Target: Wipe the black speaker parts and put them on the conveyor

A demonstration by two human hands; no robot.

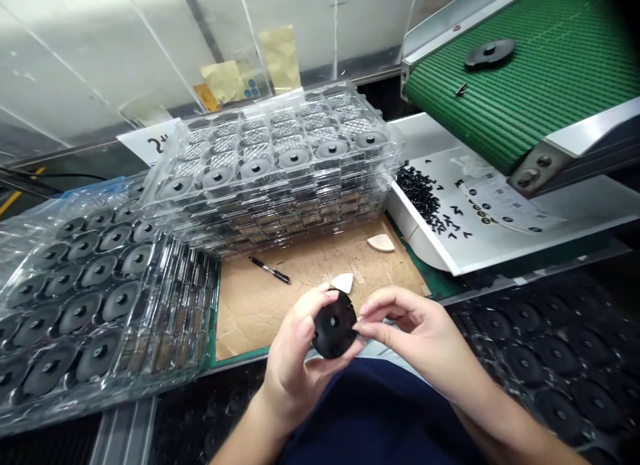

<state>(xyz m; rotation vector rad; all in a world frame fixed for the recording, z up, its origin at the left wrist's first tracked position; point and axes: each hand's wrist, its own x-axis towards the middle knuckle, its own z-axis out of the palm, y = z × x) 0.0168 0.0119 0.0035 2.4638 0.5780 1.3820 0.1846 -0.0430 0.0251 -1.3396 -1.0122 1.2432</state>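
A round black plastic disc (334, 326) with a small central stud is held by its rim in my left hand (295, 352), its face turned up toward me. At the disc's right edge, my right hand (400, 322) pinches with thumb and forefinger. Whatever sits between those fingertips is too small to make out. Just beyond the disc lies a white rounded-triangle piece (343, 282) on the cardboard sheet (245, 318). Another white piece (381, 242) rests farther right, and a black pen (270, 270) lies to the left.
Stacked clear trays (280, 185) stand behind the cardboard; more trays with black discs (80, 312) fill the left. At right, a white tray (460, 252) holds small black clips (417, 192). Above it, a green conveyor belt (540, 72) carries a black part (490, 52). Dark discs (560, 355) lie lower right.
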